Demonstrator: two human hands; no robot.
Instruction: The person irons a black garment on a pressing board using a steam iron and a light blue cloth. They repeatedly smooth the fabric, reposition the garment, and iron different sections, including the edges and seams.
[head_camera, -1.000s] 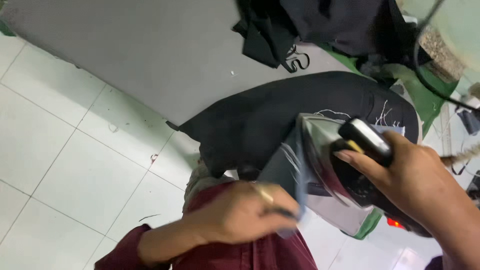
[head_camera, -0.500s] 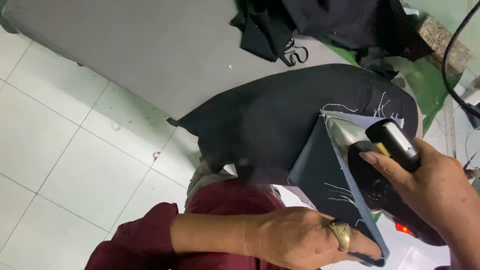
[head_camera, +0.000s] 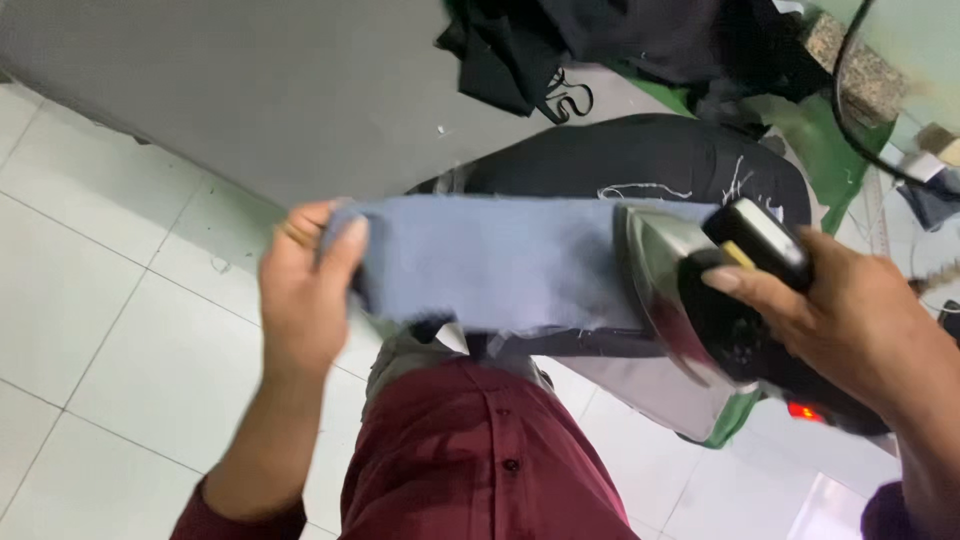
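Standing over pale floor tiles (head_camera: 110, 330), you face a grey table (head_camera: 250, 90) at 12 o'clock, with dark clothes (head_camera: 620, 40) heaped at 1 o'clock. A black padded board (head_camera: 640, 160) lies centre, chalk-marked. Soft blue-grey cloth (head_camera: 490, 260), frayed at its lower edge, stretches flat across it. Your left hand (head_camera: 305, 290), at 9 o'clock, has its fingers (head_camera: 350, 245) pinched on the cloth's end. Your right hand (head_camera: 850, 320), at 3 o'clock, wraps the iron (head_camera: 690, 290) by its handle, shiny soleplate against the cloth.

The left hand (head_camera: 305, 290) is raised, thumb and fingers pinched shut. The right hand (head_camera: 850, 320) curls closed, forearm extending toward the lower right.
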